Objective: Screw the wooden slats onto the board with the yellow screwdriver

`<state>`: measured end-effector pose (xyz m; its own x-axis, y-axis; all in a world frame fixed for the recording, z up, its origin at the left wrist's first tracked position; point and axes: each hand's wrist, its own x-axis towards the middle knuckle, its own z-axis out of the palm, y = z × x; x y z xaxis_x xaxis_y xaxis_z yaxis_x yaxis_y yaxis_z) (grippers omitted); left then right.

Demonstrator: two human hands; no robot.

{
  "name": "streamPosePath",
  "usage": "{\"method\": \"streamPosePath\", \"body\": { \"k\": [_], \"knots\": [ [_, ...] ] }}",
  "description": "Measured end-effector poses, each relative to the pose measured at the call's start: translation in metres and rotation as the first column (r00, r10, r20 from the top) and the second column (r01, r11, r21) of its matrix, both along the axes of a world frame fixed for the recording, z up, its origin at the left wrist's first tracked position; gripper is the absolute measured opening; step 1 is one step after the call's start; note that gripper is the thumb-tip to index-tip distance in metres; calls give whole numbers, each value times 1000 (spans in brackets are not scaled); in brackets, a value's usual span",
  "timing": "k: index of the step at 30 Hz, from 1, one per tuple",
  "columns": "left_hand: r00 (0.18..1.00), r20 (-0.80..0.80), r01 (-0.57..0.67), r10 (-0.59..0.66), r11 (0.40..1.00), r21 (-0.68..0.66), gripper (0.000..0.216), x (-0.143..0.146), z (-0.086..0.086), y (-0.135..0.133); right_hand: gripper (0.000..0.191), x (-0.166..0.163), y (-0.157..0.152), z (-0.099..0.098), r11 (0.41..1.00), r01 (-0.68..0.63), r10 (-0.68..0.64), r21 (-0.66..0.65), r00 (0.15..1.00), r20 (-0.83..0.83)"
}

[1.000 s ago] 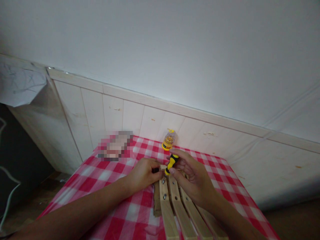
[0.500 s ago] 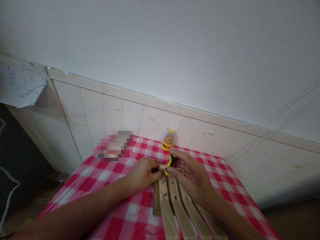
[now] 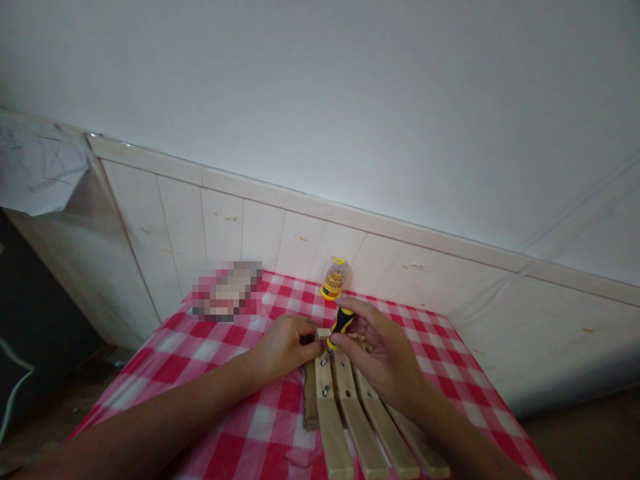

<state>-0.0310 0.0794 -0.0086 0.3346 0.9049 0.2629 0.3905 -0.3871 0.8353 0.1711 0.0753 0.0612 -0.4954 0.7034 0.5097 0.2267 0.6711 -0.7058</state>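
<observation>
In my right hand [image 3: 383, 347] is a yellow and black screwdriver [image 3: 341, 323], gripped by thumb and fingers and tilted. Its tip points down at a screw [image 3: 325, 361] near the far end of the leftmost wooden slat [image 3: 334, 433]. More slats lie side by side to the right, with holes and metal fasteners in them. My left hand [image 3: 290, 343] has its thumb and fingers closed at the far left edge of the slats. Whether it pinches the wood or a small part there is hidden. A rough brown board [image 3: 311, 400] lies under the slats.
A clear container with a yellow cap and base [image 3: 334, 280] stands at the table's back edge against the wall. On the back left lies a blurred-out object [image 3: 230, 291]. A red and white checked cloth [image 3: 270, 427] covers the table. White panelling [image 3: 260, 230] rises behind.
The view has shifted slightly, moving the scene a little left. Both hands keep nearly the same position, and the screwdriver still points at the same slat.
</observation>
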Motion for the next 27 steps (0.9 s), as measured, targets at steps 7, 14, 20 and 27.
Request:
{"method": "streamPosePath", "body": {
  "k": [7,14,20,27],
  "knots": [
    [1000,20,20,-20,1000,-9,32,0,5,-1,50,0,-3,5,1000,-5,4,17,999,35],
    [1000,20,24,-24,1000,-9,31,0,3,0,49,0,0,2,999,-22,22,-29,1000,-15],
    [999,25,36,-37,999,7,30,0,2,1,46,1,-1,5,999,-46,47,-14,999,11],
    [999,19,36,-35,999,-8,29,0,3,0,42,-2,-4,6,993,-52,46,-103,998,-53]
  ]
}}
